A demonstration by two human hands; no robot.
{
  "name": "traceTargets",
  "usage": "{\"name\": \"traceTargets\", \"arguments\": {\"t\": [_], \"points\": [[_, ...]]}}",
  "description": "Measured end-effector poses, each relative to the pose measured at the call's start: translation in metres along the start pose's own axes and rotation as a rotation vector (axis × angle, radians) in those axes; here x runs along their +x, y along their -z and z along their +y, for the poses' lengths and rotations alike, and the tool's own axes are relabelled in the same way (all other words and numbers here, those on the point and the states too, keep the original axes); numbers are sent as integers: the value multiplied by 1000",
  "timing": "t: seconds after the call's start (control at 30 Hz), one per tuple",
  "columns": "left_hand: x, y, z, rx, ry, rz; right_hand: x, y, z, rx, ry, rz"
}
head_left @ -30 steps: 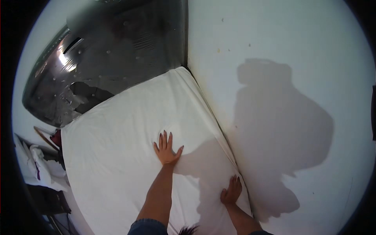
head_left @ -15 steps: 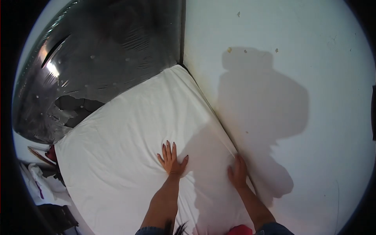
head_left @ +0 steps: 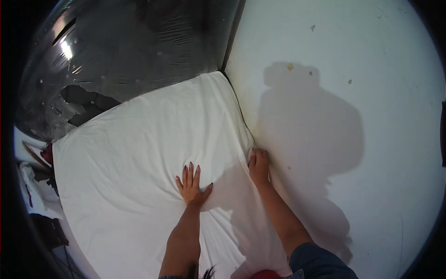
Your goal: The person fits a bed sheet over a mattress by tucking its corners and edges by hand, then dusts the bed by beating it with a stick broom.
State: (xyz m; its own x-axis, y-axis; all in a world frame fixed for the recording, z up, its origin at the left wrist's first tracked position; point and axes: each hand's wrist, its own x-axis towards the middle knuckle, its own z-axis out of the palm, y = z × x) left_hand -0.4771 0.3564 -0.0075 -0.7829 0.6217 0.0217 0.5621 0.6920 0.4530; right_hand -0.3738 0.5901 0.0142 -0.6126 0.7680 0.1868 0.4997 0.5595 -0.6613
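Two denim-sleeved arms reach in from the bottom edge, the right denim sleeve [head_left: 320, 261] showing more fully, with a red patch [head_left: 265, 274] beside it, too cut off to name. Just beyond, the left grip [head_left: 191, 189] is a bare hand laid palm down, wide, its fingers spread and holding nothing; creases run out from it across the white bed sheet [head_left: 121, 181]. A little farther, the right grip [head_left: 259, 163] is narrow, fingers curled on a fold of that sheet at the wall-side edge of the bed. The sheet covers the mattress, bunched near the right grip and smoother towards the left.

Off to the left lie crumpled white cloth [head_left: 39, 195] and a dark piece of furniture [head_left: 49, 230]. To the right, the pale wall [head_left: 399, 139] bears the person's shadow [head_left: 316, 121] and a few chipped spots. Farthest off, a dark buttoned headboard [head_left: 139, 51] wears torn, shiny plastic wrap.
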Motion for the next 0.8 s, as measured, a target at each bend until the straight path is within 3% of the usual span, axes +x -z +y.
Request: {"name": "traceTargets", "arguments": {"t": [0.1,0.17,0.3,0.4,0.47,0.57,0.7,0.77,0.8], "points": [[0,-4,-3,20,-24,58,11,-12,10,-144,22,91],[1,-4,-2,23,-6,47,22,-5,-13,-218,-211,-137],[0,-3,-2,21,-2,28,33,-7,-1,-314,-278,-233],[1,-3,-2,23,0,34,32,-5,5,-206,-311,-302],[1,-4,-1,31,3,31,27,-7,8,-260,-108,-121],[1,-5,-3,32,-1,30,27,-7,-2,-343,-11,67],[1,-2,-1,-8,-15,36,33,9,-35,-277,-59,157],[1,-1,0,-3,-14,35,37,29,-67,333,-714,-8],[1,-1,0,1,-13,30,35,25,-63,333,-712,-10]]}}
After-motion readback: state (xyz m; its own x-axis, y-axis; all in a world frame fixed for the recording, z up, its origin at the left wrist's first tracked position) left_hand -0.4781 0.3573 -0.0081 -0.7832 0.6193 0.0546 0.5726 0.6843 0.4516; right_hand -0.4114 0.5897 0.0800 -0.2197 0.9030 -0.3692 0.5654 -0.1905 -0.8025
